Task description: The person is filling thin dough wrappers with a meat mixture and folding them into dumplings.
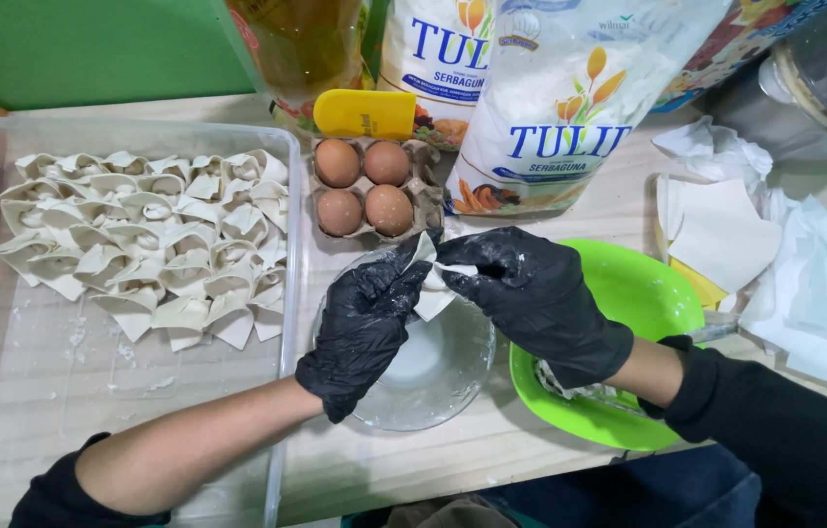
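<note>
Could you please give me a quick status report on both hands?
Left hand and right hand both pinching one dumpling wrapper. Held above glass bowl. Nothing blocking.

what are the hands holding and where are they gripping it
Both hold one white dumpling wrapper over the glass bowl: the left hand pinches its left edge, the right hand its right corner.

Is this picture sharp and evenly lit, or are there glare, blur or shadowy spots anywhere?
Head view: light is soft and even, shadows faint; the folded dumplings in the clear tray are crisp. The black-gloved left hand and right hand, pinching a dough wrapper, show small shiny highlights. The glass bowl glints mildly. The flour bags lean outward near the frame's top, a wide-lens effect.
</note>
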